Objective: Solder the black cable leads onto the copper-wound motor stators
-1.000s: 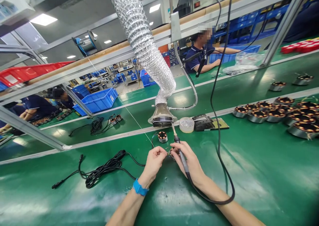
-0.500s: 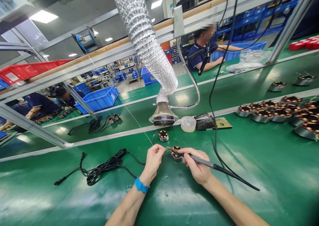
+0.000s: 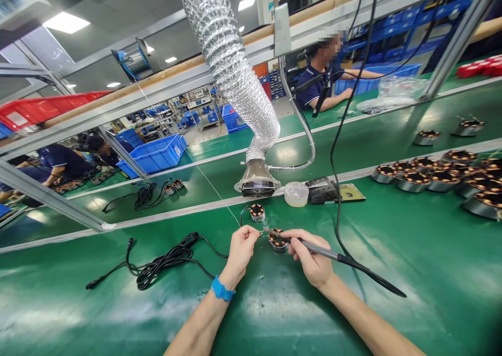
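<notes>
The ring (image 3: 278, 247) sits on the worktop (image 3: 262, 314) in front of the person, between the two hands, its open centre facing up; being round, it shows no long axis, and its hole's axis stands roughly upright. The iron (image 3: 320, 250) comes in over its top edge: the tip points left and a little away from the person, the handle's long axis slanting back to the right and nearer the body.

From where I stand, the work looks midway: the tip is up at the fine wire (image 3: 263, 234) just left of the ring, so a joint seems under way, but whether it has taken is too small to tell. The left hand (image 3: 241, 247) pinches that wire between thumb and finger; the right hand (image 3: 312, 259) grips the iron like a pen, close beside the ring.

Just beyond lies a second ring (image 3: 257, 213) with a dark lead curving off it; I can't tell if it is finished. The hood (image 3: 259, 181) opens behind it, the tub (image 3: 296, 194) to its right. A coiled cable (image 3: 168, 262) lies left, one end running to the left hand. Farther right, many rings (image 3: 441, 178) stand massed, out of reach of the iron, worked or unworked I can't say
</notes>
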Tool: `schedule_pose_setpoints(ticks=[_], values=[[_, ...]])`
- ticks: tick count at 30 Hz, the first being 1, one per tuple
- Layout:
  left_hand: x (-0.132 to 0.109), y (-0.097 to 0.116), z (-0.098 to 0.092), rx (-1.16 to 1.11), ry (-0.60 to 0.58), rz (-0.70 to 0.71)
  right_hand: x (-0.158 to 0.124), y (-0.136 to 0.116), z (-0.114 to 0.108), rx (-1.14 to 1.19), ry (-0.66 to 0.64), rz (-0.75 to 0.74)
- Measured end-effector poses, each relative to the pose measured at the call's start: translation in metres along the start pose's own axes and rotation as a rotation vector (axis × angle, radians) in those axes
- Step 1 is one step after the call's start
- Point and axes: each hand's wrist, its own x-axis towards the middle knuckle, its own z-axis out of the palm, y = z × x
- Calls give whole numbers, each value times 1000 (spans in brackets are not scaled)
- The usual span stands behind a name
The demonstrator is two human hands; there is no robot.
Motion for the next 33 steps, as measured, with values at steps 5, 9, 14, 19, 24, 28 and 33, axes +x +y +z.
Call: schedule_pose_setpoints(ticks=[5, 9, 14, 19, 24, 28, 33], values=[[-2, 4, 1, 1, 1, -8, 0, 1, -1, 1, 11, 18], [-2, 5, 1, 0, 0, -13, 2, -1, -1, 3, 9, 6], [-3, 4, 1, 7, -3, -11, 2, -2, 0, -9, 5, -12], [-2, 3, 0, 4, -9, -15, 2, -3, -1, -27, 2, -38], [-3, 5, 1, -8, -12, -31, 4, -3, 0, -44, -37, -115], [-3, 5, 0, -28, -18, -41, 5, -4, 1, -62, -53, -180], [-2, 3, -1, -22, -20, -40, 5, -5, 0, -67, -21, -166]])
